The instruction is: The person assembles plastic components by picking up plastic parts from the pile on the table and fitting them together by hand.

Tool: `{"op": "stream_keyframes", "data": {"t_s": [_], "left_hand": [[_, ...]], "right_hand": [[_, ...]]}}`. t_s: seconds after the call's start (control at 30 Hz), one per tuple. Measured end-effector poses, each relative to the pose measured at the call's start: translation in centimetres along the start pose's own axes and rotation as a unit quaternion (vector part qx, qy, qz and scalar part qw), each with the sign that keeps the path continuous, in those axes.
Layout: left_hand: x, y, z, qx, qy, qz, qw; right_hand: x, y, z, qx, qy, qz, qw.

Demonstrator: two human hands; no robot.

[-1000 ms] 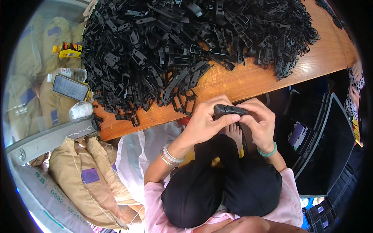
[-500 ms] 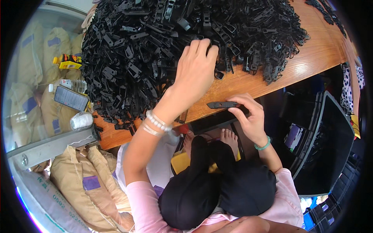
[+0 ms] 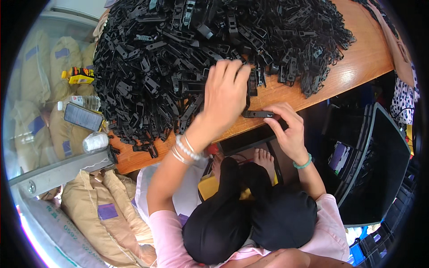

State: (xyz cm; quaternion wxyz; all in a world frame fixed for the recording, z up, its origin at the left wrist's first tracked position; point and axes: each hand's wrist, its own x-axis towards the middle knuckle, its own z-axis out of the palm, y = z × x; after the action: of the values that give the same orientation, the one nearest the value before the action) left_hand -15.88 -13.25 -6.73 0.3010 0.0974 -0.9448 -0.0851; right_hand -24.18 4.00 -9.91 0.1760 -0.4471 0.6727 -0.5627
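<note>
Pinching now between thumb and fingers of the right hand, and there, a slim black plastic clip, held nearly level at the near edge of the wooden desk. Bending the left hand down just forward of it, right at the front of a huge heap of black plastic parts; can't tell whether gripping anything under those curled fingers. Wearing a green bracelet on the right wrist, pale beads on the left. Over past the left end of the desk, a phone just beside a clear bottle, with a yellow-and-black bottle farther back. Down below, brown sacks.
</note>
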Motion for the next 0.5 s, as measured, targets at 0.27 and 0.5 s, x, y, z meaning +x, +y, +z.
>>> {"op": "stream_keyframes", "data": {"t_s": [0.27, 0.5], "left_hand": [[6.3, -3.5, 1.1, 0.250, -0.222, 0.083, 0.939], [5.7, -6.0, 0.4, 0.191, -0.175, 0.225, 0.939]], "right_hand": [[0.3, 0.2, 0.0, 0.002, -0.010, 0.014, 1.000], [0.5, 0.4, -0.1, 0.008, -0.007, 0.011, 1.000]]}}
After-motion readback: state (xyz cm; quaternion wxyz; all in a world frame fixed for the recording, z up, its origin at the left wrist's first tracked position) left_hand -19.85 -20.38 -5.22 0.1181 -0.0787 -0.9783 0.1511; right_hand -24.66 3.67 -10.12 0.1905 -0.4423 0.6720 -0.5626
